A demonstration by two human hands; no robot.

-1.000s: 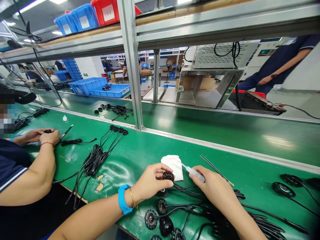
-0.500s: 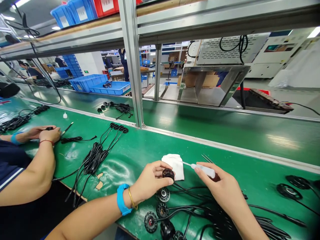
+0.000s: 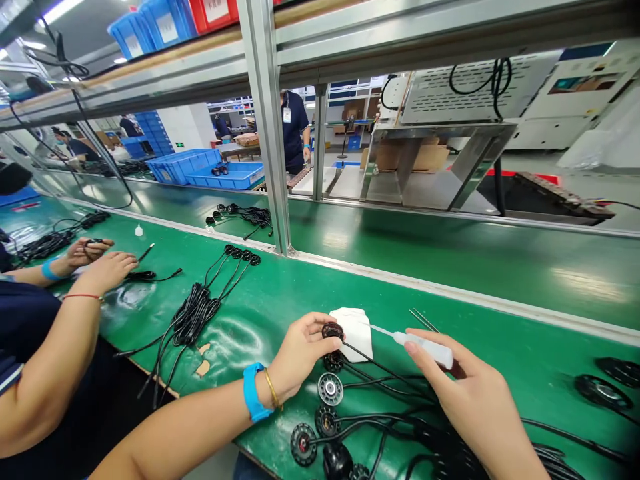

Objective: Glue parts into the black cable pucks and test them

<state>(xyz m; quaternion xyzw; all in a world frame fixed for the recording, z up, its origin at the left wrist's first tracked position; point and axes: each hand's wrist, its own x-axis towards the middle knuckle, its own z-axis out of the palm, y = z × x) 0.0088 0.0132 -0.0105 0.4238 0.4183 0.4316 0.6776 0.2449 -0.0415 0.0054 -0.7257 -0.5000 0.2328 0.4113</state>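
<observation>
My left hand (image 3: 300, 353) pinches a small round black part (image 3: 333, 331) with a black cable trailing from it, held just above the green bench. My right hand (image 3: 467, 393) grips a white needle-tipped dispenser (image 3: 425, 347), its thin tip pointing left toward the part and lying over a folded white cloth (image 3: 356, 330). Several more round black parts (image 3: 330, 389) with cables lie on the mat below my hands. A blue band and a gold bangle sit on my left wrist.
Metal tweezers (image 3: 424, 321) lie behind the dispenser. A bundle of black cables (image 3: 197, 310) lies to the left. A co-worker's hands (image 3: 103, 267) work at the far left. An aluminium post (image 3: 273, 167) rises from the bench rail; blue bins (image 3: 200, 170) stand beyond.
The dispenser's tip has pulled back to the right, away from the part. My left hand has lifted and turned the part slightly. The co-worker's hands have spread apart.
</observation>
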